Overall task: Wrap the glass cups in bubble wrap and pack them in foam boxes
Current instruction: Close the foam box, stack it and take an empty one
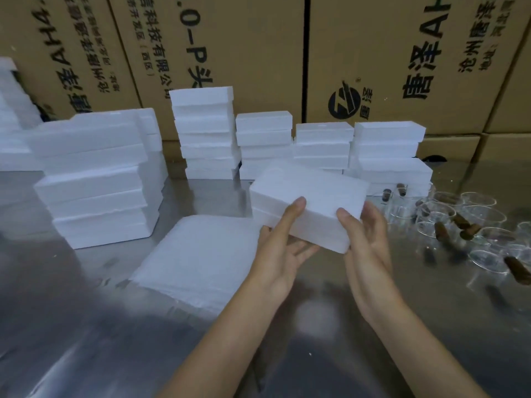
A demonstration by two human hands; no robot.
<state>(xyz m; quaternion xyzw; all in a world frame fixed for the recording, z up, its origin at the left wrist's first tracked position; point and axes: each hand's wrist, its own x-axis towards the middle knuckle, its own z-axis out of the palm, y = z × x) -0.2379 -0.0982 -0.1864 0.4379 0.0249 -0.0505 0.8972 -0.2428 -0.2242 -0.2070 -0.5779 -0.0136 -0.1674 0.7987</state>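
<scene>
- Foam box stack (pixel 97 179): far-left area of tabletop (pixel 86 326).
- Bubble wrap sheets (pixel 198 259): piled flat, centre, beside left hand.
- Left hand (pixel 280 254): fingers under closed foam box (pixel 307 196), thumb on top, gripping.
- Right hand (pixel 366 239): thumb curled over box's near corner, gripping.
- Glass cups (pixel 465 222): clustered at right edge.

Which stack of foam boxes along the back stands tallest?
The leftmost back stack, beside the cardboard cartons; its top rises above the three stacks to its right.

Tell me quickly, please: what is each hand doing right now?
Left hand: holds the foam box from below, thumb on its top.
Right hand: holds the same box at its right corner, thumb on top.
</scene>
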